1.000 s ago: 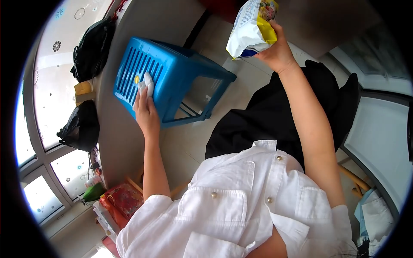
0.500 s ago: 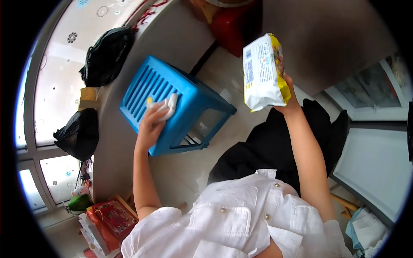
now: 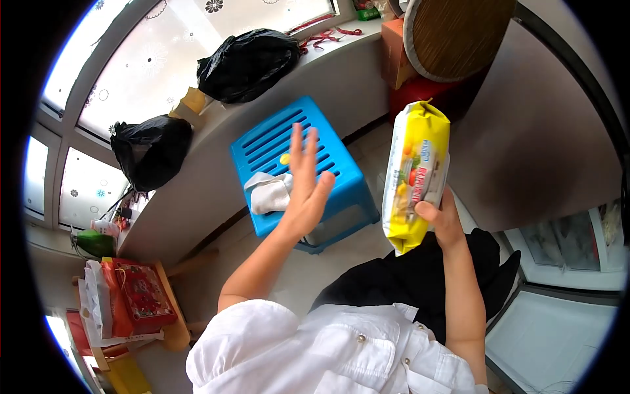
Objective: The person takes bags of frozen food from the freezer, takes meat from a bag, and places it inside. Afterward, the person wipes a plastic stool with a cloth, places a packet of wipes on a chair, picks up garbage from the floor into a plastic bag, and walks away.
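Note:
My right hand (image 3: 446, 222) grips a yellow-and-white packet (image 3: 418, 177) at its lower right side, thumb on the front. The packet is upright in the air, printed with coloured food pictures and lettering too small to read. My left hand (image 3: 305, 190) is open, its fingers apart and holding nothing, in front of the blue plastic stool (image 3: 326, 134) with its slotted seat. A white cloth (image 3: 269, 195) lies crumpled on the near left corner of the seat, beside my left hand. A small yellow spot (image 3: 285, 159) shows on the slats.
Black plastic bags (image 3: 248, 65) sit on the windowsill behind the stool. At right stands a large grey-brown panel (image 3: 538, 144), with an open freezer drawer (image 3: 571, 249) below. A round brown board (image 3: 456, 36) leans at the back. Red gift boxes (image 3: 146, 295) rest on a wooden stand at left.
My left hand has let go of the white cloth, which now lies on the stool. The packet has turned to show its yellow printed side. The view has shifted, showing more windowsill.

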A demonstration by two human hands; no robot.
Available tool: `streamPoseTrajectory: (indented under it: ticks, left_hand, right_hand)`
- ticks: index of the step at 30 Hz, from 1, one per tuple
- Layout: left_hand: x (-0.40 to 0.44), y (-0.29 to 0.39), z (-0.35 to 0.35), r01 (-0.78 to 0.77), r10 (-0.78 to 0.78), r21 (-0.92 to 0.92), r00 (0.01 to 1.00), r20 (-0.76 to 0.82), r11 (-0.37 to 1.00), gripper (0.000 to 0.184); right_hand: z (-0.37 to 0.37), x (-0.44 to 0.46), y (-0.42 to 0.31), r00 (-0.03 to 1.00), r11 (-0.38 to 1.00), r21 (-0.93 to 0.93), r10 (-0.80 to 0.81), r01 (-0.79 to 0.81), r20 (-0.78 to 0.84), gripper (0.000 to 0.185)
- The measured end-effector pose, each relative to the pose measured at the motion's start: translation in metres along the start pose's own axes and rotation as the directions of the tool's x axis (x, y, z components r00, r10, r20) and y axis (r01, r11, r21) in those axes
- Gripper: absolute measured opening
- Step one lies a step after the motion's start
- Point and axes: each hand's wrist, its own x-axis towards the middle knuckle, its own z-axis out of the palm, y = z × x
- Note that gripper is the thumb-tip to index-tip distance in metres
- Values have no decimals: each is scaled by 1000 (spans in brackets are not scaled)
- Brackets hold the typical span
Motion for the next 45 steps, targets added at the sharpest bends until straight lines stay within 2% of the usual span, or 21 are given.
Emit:
streamPoseTrajectory:
  ticks: [1,2,4,6,8,9,11,13,17,20,21,24,26,28,30,32,34,38,40,42,45]
  left_hand:
    - [2,7,6,6,8,-72,982,189,997,72]
    - [-1,14,20,-35,153,-306,916,372,951,76]
    - [1,19,25,-131,131,-19,955,266,991,93]
    - [2,30,9,202,-162,-249,972,171,947,99]
    - [0,30,6,386,-246,-485,912,327,785,111]
    - [-3,26,14,346,-156,-571,921,356,744,108]
    - [-9,29,24,379,-266,-659,926,270,650,106]
    - [-11,23,22,455,-400,-813,864,305,363,100]
    - [-27,19,-5,411,-496,-873,834,244,262,82]
    - [-37,11,-24,292,-461,-940,869,183,177,78]
    - [-42,10,-29,240,-481,-959,865,142,150,72]
    - [-53,6,-47,69,-575,-991,818,-8,113,63]
    - [-60,-3,-61,-10,-598,-990,796,-92,140,61]
    - [-69,4,-77,-60,-642,-977,745,-179,203,59]
    - [-80,-1,-89,-138,-698,-951,651,-297,276,57]
    - [-98,-26,-102,-260,-721,-938,601,-344,230,54]
    - [-120,-43,-118,-389,-774,-886,469,-426,252,54]
    - [-212,-95,-147,-419,-812,-768,112,-573,484,51]
    - [-283,-127,-159,-394,-825,-743,-78,-559,541,50]
    - [-357,-144,-170,-359,-798,-713,-309,-518,602,47]
    - [-471,-157,-183,-334,-687,-619,-518,-509,711,52]
  right_hand:
    - [9,2,-3,989,974,-196,-131,115,-71,81]
    - [14,5,-6,956,896,-390,-272,210,-111,81]
    - [21,3,-21,930,858,-470,-323,208,-178,84]
    - [25,2,-19,920,846,-506,-320,169,-227,86]
    - [30,0,-17,891,655,-741,-414,149,-187,88]
    - [36,2,-20,861,418,-893,-503,165,-76,90]
    - [54,3,-27,867,255,-949,-496,187,37,93]
    - [64,0,-35,866,156,-952,-473,265,164,100]
    - [68,-6,-51,823,151,-861,-409,487,394,108]
    - [65,-4,-27,845,688,-497,-482,529,231,105]
    - [59,-2,-24,845,700,-486,-498,523,192,99]
    - [36,6,-1,894,703,-614,-447,359,11,66]
    - [17,10,22,952,772,-613,-287,166,-104,56]
    - [-4,12,49,963,744,-659,-242,109,-115,53]
    - [-17,15,77,972,743,-666,-198,67,-123,52]
    - [-31,17,102,978,763,-645,-161,37,-134,52]
    - [-45,24,118,978,780,-625,-161,46,-130,51]
    - [-34,33,122,983,883,-468,-115,35,-144,49]
    - [-19,32,120,982,897,-439,-30,-57,-188,50]
    - [-10,34,124,987,903,-429,-47,-23,-152,50]
    - [-10,38,135,990,885,-466,-72,9,-119,51]
